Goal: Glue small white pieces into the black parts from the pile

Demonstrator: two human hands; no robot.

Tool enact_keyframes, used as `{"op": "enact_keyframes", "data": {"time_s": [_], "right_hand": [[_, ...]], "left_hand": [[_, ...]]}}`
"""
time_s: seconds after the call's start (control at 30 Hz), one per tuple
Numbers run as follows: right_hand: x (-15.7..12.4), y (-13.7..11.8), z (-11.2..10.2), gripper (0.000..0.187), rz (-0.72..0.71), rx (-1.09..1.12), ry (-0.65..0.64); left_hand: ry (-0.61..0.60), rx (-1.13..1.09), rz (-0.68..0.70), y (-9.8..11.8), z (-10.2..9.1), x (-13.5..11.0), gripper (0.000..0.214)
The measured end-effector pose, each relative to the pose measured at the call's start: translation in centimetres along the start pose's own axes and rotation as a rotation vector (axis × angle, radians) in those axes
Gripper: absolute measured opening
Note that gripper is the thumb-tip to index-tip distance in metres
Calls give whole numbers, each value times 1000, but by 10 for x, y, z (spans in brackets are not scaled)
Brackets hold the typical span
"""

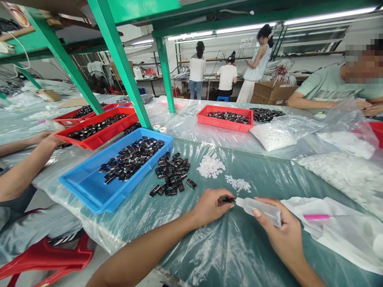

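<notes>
My left hand [212, 207] pinches a small black plastic piece [229, 199], mostly hidden by the fingers. Wrapped in my right hand [281, 225] is a translucent squeeze bottle [261, 210], lying nearly level with its nozzle pointing left. The nozzle tip is at the black piece; whether they touch I cannot tell. Beyond my hands lie a loose pile of similar black pieces [173, 171], a heap of white pieces [210, 166] and a smaller heap of tiny white pieces [237, 183].
A blue tray [80, 187] of black pieces stands at left, beside a red tray [89, 143]. Another red tray [224, 124] is farther back. White cloth with a pink-handled tool [317, 217] lies right, near bags of white pieces [273, 135]. Co-workers sit left and far right.
</notes>
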State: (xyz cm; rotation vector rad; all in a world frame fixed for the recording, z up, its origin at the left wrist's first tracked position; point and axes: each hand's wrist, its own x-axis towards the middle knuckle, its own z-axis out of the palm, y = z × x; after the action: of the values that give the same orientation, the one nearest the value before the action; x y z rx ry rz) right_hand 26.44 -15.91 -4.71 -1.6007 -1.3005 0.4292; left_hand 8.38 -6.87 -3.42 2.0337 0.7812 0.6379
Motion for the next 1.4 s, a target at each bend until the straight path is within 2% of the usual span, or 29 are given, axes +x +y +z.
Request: {"op": "enact_keyframes", "data": {"time_s": [0.13, 0.33, 0.57, 0.8, 0.93, 1.23, 1.4], "right_hand": [[1, -3, 0, 26, -20, -4, 27], [1, -6, -3, 27, -9, -71, 57], [3, -7, -3, 25, 60, 26, -13], [3, -9, -5, 26, 91, 58, 79], [3, -8, -5, 25, 78, 62, 79], [1, -9, -4, 25, 26, 4, 7], [1, -8, -5, 27, 18, -39, 21]], "left_hand": [[-7, -16, 10, 1, 0, 1, 27], [-10, -28, 38, -1, 0, 1, 25], [-4, -36, 16, -1, 0, 1, 25], [-7, -264, -60, -2, 3, 3, 25], [-17, -331, -79, -2, 2, 3, 27], [-19, -191, -60, -2, 3, 3, 25], [-13, -111, -33, -1, 1, 2, 24]]}}
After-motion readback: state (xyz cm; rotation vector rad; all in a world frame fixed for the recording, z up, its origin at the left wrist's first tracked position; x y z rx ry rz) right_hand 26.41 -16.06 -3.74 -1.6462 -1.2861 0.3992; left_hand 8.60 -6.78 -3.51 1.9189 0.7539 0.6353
